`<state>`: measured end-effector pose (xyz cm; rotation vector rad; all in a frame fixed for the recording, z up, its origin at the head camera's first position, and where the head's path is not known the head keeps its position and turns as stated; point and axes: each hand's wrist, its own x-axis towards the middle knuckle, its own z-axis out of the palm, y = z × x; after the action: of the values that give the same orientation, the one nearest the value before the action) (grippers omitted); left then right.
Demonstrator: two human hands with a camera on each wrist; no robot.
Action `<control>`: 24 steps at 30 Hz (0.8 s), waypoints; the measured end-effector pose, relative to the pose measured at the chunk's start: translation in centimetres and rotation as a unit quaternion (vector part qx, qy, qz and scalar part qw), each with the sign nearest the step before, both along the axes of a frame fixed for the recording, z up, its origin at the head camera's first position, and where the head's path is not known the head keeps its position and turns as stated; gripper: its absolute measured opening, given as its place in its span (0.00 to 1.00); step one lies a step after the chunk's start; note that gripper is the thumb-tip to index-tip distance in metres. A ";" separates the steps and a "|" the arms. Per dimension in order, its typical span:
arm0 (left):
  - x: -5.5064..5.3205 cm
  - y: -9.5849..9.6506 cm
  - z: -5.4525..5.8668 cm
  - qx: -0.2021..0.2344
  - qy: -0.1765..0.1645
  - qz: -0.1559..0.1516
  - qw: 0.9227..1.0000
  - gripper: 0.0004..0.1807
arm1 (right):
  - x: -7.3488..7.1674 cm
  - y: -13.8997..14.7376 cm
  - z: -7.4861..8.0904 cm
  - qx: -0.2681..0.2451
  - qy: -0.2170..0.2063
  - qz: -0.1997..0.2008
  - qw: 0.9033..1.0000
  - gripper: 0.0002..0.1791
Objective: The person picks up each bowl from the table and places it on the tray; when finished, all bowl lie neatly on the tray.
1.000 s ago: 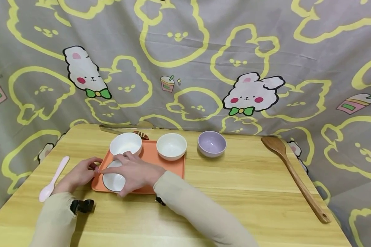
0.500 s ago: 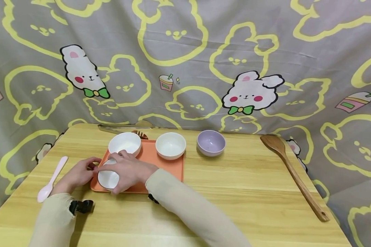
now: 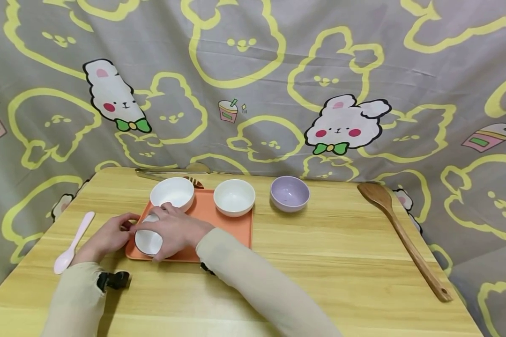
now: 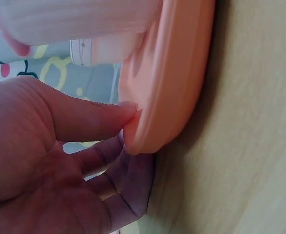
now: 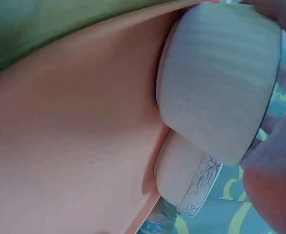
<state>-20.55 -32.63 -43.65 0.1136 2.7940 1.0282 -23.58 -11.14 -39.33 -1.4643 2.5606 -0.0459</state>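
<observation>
At the near left of the orange tray (image 3: 232,228), my right hand (image 3: 177,230) grips a white bowl (image 3: 148,242) with a thin dark rim. In the right wrist view, the ribbed outside of this bowl (image 5: 216,83) shows, base at the tray surface, fingers around its rim. My left hand (image 3: 109,238) pinches the tray's left edge; in the left wrist view the thumb is on top of the tray edge (image 4: 177,92) and the other fingers are below. Behind the gripped bowl stand a white bowl (image 3: 173,192) and another white bowl (image 3: 234,198), both on the tray.
A purple bowl (image 3: 289,194) stands right of the tray. A wooden spatula (image 3: 405,241) lies far right, a pink spoon (image 3: 73,243) far left. Metal tongs (image 3: 168,172) and a slotted brown utensil (image 3: 194,182) lie at the back, before a patterned curtain (image 3: 253,84).
My right hand has shifted the dark-rimmed bowl a little left toward the tray's left edge. My left hand has stayed on the tray edge.
</observation>
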 end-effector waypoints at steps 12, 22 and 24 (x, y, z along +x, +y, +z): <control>-0.1 0.1 0.1 -0.003 0.001 0.000 1.000 0.20 | 0.0 0.1 -0.1 0.000 0.009 -0.002 1.000 0.45; 0.1 0.2 -0.1 0.000 0.008 0.004 1.000 0.20 | 0.3 0.7 -0.1 0.007 0.005 -0.005 1.000 0.50; 0.1 0.2 -0.1 -0.001 0.013 0.003 1.000 0.20 | 0.4 1.2 0.1 0.000 -0.001 -0.004 1.000 0.50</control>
<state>-20.49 -32.42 -43.72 0.1183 2.8203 1.0333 -23.21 -9.96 -39.19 -1.4542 2.5640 -0.0492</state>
